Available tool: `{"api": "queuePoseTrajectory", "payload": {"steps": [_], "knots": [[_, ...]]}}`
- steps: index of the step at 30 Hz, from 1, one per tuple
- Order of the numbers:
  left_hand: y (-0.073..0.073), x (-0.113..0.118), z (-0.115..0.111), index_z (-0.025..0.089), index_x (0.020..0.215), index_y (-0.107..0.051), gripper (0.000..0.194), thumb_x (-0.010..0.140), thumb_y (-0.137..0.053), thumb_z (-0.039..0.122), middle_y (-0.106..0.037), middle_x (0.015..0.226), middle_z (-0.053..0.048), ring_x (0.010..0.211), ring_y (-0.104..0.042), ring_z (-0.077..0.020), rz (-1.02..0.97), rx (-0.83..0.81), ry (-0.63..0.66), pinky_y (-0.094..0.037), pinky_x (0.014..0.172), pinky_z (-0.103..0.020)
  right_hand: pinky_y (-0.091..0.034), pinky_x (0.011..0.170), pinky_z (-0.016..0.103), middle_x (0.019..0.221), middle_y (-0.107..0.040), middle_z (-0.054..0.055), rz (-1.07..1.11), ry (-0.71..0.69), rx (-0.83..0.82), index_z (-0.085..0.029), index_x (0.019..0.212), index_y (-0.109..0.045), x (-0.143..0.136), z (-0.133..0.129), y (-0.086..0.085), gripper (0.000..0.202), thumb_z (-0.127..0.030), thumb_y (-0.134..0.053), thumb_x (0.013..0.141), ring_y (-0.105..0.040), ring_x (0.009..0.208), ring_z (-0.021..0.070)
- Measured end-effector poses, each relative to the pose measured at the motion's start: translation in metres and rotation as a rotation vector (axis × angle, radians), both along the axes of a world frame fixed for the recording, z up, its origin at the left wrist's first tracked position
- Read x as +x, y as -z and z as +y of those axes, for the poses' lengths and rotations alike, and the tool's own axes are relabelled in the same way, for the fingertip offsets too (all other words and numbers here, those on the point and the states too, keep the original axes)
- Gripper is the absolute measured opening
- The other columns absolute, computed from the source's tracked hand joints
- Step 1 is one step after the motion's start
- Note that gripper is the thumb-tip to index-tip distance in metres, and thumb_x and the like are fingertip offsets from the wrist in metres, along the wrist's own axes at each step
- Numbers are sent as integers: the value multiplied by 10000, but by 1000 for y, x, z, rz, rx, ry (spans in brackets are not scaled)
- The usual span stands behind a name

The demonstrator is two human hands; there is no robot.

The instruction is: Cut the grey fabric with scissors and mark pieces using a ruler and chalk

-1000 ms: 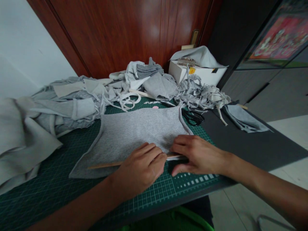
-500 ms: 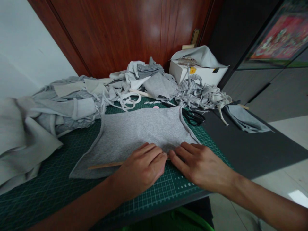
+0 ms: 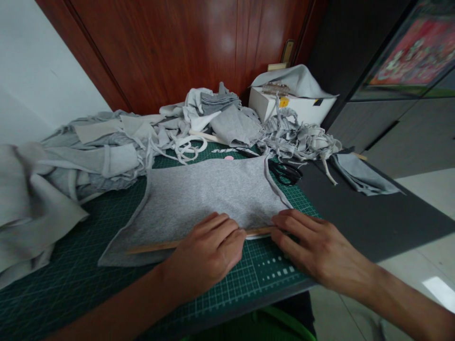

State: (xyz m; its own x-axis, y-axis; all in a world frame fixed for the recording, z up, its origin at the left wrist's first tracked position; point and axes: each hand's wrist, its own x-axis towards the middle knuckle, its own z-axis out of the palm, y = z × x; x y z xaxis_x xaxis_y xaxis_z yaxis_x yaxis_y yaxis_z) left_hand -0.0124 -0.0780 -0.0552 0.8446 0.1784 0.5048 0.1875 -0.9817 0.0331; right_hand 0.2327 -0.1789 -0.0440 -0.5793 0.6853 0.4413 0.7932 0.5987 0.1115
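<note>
A piece of grey knit fabric lies flat on the green cutting mat. Along its near edge runs a thin wooden strip. My left hand is closed over the strip's middle and the fabric edge, hiding that stretch. Farther right, my right hand has its fingers bent at the fabric's near right corner, pinching the edge where the strip's right end goes under them. Between the hands the strip shows on the fabric edge. Black-handled scissors lie partly beside the fabric's right side.
Grey cloth scraps are heaped along the back and left. At the back stands a white box with cloth on top. A tangle of cloth strips sits before it, and folded cloth lies on the dark tabletop.
My right hand has moved right along the fabric's near edge, away from my left hand, uncovering a stretch of the wooden strip. My left hand has stayed nearly in place.
</note>
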Motion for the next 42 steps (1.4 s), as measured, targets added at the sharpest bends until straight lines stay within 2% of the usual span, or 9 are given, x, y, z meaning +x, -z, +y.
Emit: {"api": "queuePoseTrajectory", "payload": {"steps": [3,7,10,13,22,31,33,37,42], "knots": [[1,0,-1,154,812,-592,193,982,-583,65,-560,770,0,750,-540,-157,1,8,4,-459,700,-320,-619,837,400,1070,-758,150,91,-25,40,-119,989,-735,-1,-1,4,272,-154,-480,1078,-669,1045,292],[1,0,-2,153,820,-591,186,989,-586,76,-547,762,3,738,-530,-155,-7,25,4,-453,686,-323,-571,978,432,1069,-785,124,103,-105,99,-98,1008,-757,-10,1,3,376,-139,-396,1103,-662,1049,281],[1,-1,-3,153,818,-587,187,985,-587,69,-551,769,0,738,-526,-156,-5,29,4,-448,681,-326,-491,1114,435,1118,-790,109,115,-108,64,-66,1091,-740,-18,3,0,341,-104,-402,1095,-658,1086,265],[2,-1,-3,156,834,-594,175,983,-584,64,-571,791,-3,753,-531,-158,-1,14,-5,-443,681,-326,-449,1164,431,1150,-780,100,141,-70,1,-51,1147,-716,-24,5,-1,320,-88,-404,1090,-641,1138,264],[1,-1,-5,147,875,-611,148,1001,-571,82,-566,799,-9,764,-517,-166,-6,-3,7,-430,689,-330,-499,1128,435,1192,-762,121,174,-95,-40,-34,1234,-667,-22,6,5,306,-92,-398,1100,-629,1178,260],[8,-7,-9,124,875,-612,112,982,-596,96,-541,849,-36,807,-471,-186,81,-46,67,-399,675,-335,-611,1013,379,1171,-724,155,333,-155,-227,-56,1279,-618,-6,5,18,259,-74,-474,1066,-657,1177,255],[6,-7,-8,109,960,-642,85,994,-566,90,-544,870,-44,825,-477,-193,100,-81,74,-408,671,-326,-617,1011,389,1157,-725,170,334,-160,-240,-58,1239,-637,-6,6,20,235,-70,-489,1057,-669,1172,264],[1,-8,-8,106,1235,-638,259,1014,-504,92,-543,938,-62,888,-499,-213,156,-159,84,-443,673,-308,-616,1016,380,1154,-730,186,312,-145,-255,-72,1153,-686,-3,4,17,197,-102,-515,1059,-689,1166,269],[-1,-11,-8,147,1375,-583,403,987,-498,81,-561,1095,-82,1009,-544,-224,238,-320,74,-532,852,-349,-610,1011,359,1286,-700,140,407,-7,-326,-194,1124,-723,35,-3,-3,178,-184,-561,1053,-684,1218,245]]}}
